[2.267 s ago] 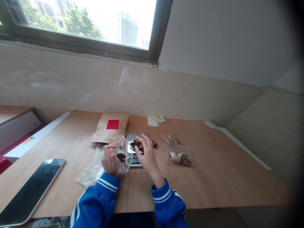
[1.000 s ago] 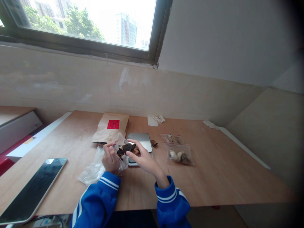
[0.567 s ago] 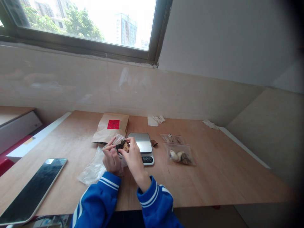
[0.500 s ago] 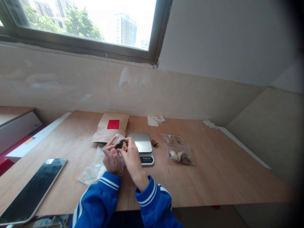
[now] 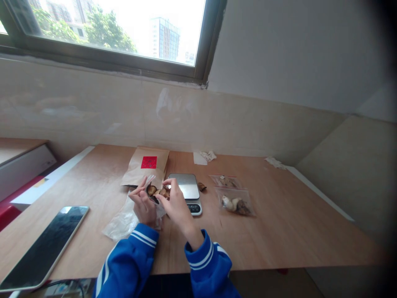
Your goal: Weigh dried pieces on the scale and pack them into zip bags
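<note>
My left hand [image 5: 144, 205] is closed around a small clear plastic bag [image 5: 150, 179], its mouth spread, with brown dried mushrooms [image 5: 151, 190] showing inside. At the bag's opening my right hand [image 5: 176, 203] pinches a dried mushroom [image 5: 165, 192] between thumb and fingers. Part of the bag is hidden behind both hands. Just beyond my right hand stands a kitchen scale [image 5: 185, 187] with a bare metal plate. One loose dried mushroom piece [image 5: 202, 187] lies to the right of the scale.
Right of the scale lie two zip bags, the nearer bag [image 5: 237, 201] holding pale and brown dried pieces. A paper pouch [image 5: 133, 167] with a red label lies at the back. Crumpled clear plastic [image 5: 119, 223] and a phone [image 5: 46, 248] are on the left. Paper scraps [image 5: 200, 158] lie near the wall.
My right hand has shifted slightly right, away from my left. The bag's mouth is spread wider, and more dried mushrooms show between the hands.
</note>
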Motion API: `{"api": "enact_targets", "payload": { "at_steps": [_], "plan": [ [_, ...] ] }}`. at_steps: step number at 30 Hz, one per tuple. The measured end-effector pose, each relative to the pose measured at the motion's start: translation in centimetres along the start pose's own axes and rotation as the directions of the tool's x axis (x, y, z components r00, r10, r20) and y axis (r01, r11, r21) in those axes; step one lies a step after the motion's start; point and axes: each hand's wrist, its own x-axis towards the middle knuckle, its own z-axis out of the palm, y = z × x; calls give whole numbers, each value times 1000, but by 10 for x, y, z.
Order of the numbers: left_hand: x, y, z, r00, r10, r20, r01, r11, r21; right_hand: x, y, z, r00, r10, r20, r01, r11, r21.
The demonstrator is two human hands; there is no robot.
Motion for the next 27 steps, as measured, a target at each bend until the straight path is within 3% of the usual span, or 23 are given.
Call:
{"api": "enact_targets", "payload": {
  "at_steps": [7, 15, 21, 27],
  "plan": [
    [3, 6, 0, 995, -84, -61, 83, 996, -25, -5, -5, -13, 991, -3, 137, 9, 999, -41],
    [3, 3, 1, 992, -78, -100, 75, 997, -33, -6, -11, -16, 986, -10, 166, 30, 993, -115],
    [2, 1, 1, 990, -81, -117, 69, 992, -104, -11, -21, -28, 996, -18, 92, 32, 987, -157],
    [1, 10, 4, 987, -87, -136, 51, 967, -249, -41, 1, -20, 995, 103, -10, -103, 986, -128]
  ]
}}
